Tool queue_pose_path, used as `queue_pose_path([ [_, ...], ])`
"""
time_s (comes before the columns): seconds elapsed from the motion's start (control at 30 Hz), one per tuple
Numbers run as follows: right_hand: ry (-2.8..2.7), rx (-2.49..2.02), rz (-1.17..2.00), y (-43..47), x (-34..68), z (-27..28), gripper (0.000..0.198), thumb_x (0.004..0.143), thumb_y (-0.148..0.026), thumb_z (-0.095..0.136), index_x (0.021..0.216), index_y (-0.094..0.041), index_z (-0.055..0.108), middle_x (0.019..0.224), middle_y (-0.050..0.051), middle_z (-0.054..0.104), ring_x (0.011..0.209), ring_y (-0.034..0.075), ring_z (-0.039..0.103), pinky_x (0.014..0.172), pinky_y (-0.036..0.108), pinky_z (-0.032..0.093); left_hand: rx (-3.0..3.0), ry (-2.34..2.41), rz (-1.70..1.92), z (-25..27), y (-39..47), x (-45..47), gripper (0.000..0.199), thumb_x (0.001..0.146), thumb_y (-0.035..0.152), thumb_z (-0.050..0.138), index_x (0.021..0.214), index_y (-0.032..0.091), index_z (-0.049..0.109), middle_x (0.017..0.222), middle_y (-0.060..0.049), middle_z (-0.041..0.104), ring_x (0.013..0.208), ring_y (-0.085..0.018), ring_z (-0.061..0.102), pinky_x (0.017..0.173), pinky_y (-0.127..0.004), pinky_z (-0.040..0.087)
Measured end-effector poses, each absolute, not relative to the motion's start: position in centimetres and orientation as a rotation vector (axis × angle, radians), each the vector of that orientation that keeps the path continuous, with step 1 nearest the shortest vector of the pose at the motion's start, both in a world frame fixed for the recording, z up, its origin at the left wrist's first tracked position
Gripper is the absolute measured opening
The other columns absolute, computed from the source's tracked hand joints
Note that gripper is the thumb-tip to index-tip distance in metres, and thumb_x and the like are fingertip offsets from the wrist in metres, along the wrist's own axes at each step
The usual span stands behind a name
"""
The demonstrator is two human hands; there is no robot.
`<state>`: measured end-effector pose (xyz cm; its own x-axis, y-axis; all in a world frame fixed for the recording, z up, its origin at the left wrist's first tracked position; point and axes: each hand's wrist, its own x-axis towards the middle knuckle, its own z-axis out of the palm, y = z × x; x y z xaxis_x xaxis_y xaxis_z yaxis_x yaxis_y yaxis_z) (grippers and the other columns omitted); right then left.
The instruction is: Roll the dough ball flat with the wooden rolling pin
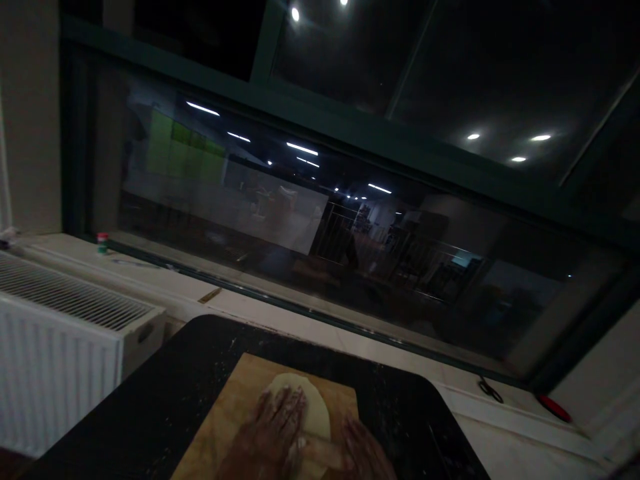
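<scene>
A flattened round of pale dough (316,415) lies on a wooden board (235,400) on the black table. My left hand (275,427) rests over the dough's left part, its flour-dusted fingers stretched out and fairly flat. At the board's right edge is my right hand (364,450), blurred, with its fingers extended. Between the two hands sits a pale, bar-like shape (323,452), perhaps a rolling pin; dimness and blur hide its exact form. The lower part of the dough is hidden by the hands and the frame's edge.
Flour specks dot the black table (150,400). Beyond it runs a white sill (300,317) below a dark window. On the sill are a small red-capped container (102,243), black scissors (490,390) and a red-and-black object (554,407). A white radiator (60,360) stands left.
</scene>
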<state>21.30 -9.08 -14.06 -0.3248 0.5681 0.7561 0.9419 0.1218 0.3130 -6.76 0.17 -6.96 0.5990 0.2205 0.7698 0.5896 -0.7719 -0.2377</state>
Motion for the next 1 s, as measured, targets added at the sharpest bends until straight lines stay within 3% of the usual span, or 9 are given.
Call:
queue_pose_path([
  [0.13, -2.048, -1.801, -0.792, -6.9, 20.1, -8.1, 0.037, 0.096, -0.023, 0.044, 0.123, -0.026, 0.069, 0.134, 0.006, 0.065, 0.123, 0.023, 0.063, 0.102, 0.035, 0.051, -2.511, -0.872, -0.919, -6.1, 2.2, -5.0, 0.043, 0.1, 0.035, 0.045, 0.14, 0.026, 0.056, 0.142, -0.005, 0.061, 0.128, -0.029, 0.059, 0.106, -0.05, 0.048],
  [0.23, -2.011, -2.15, -0.326, -3.3, 19.0, -3.8, 0.04, 0.1, -0.025, 0.038, 0.128, -0.021, 0.066, 0.131, 0.009, 0.067, 0.123, 0.022, 0.062, 0.105, 0.035, 0.047, -2.666, -1.098, -0.838, -5.5, 4.6, -3.6, 0.042, 0.101, 0.032, 0.04, 0.136, 0.021, 0.06, 0.139, -0.011, 0.063, 0.128, -0.032, 0.058, 0.105, -0.057, 0.048],
  [0.37, -1.912, -2.203, -0.234, 1.2, 18.7, -1.2, 0.047, 0.105, -0.036, 0.028, 0.119, -0.022, 0.07, 0.122, 0.008, 0.072, 0.117, 0.02, 0.066, 0.1, 0.032, 0.05, -2.763, -1.215, -0.784, -5.1, 6.8, -3.0, 0.04, 0.098, 0.026, 0.04, 0.129, 0.022, 0.066, 0.138, -0.011, 0.063, 0.13, -0.032, 0.057, 0.109, -0.061, 0.043],
  [0.53, -1.984, -2.145, -0.203, 0.9, 19.0, -2.0, 0.042, 0.1, -0.023, 0.035, 0.126, -0.019, 0.068, 0.137, 0.007, 0.064, 0.134, 0.02, 0.052, 0.114, 0.033, 0.039, -2.617, -1.208, -0.883, -5.9, 5.7, -3.3, 0.046, 0.096, 0.028, 0.043, 0.137, 0.016, 0.059, 0.141, -0.014, 0.06, 0.132, -0.037, 0.054, 0.108, -0.064, 0.041],
  [0.7, -2.001, -2.131, -0.408, -4.4, 19.5, -4.8, 0.046, 0.099, -0.022, 0.034, 0.136, -0.02, 0.061, 0.147, 0.005, 0.053, 0.138, 0.025, 0.048, 0.115, 0.043, 0.041, -2.495, -0.978, -0.993, -6.1, 3.0, -3.8, 0.043, 0.098, 0.03, 0.044, 0.137, 0.018, 0.06, 0.138, -0.011, 0.064, 0.131, -0.031, 0.055, 0.112, -0.055, 0.04],
  [0.87, -1.929, -1.882, -0.921, -9.9, 20.5, -10.5, 0.044, 0.101, -0.031, 0.033, 0.124, -0.025, 0.07, 0.134, 0.003, 0.063, 0.123, 0.025, 0.062, 0.098, 0.041, 0.057, -2.53, -0.795, -0.989, -5.6, 1.0, -5.3, 0.045, 0.098, 0.024, 0.045, 0.142, 0.024, 0.054, 0.141, -0.003, 0.062, 0.13, -0.023, 0.057, 0.114, -0.045, 0.039],
  [1.0, -1.887, -1.851, -0.977, -13.0, 19.7, -15.2, 0.038, 0.099, -0.032, 0.039, 0.117, -0.039, 0.072, 0.117, -0.002, 0.072, 0.104, 0.023, 0.072, 0.085, 0.037, 0.062, -2.59, -0.72, -1.017, -5.4, 0.1, -7.0, 0.05, 0.1, 0.025, 0.046, 0.149, 0.025, 0.043, 0.146, 0.001, 0.058, 0.134, -0.016, 0.052, 0.119, -0.036, 0.034],
])
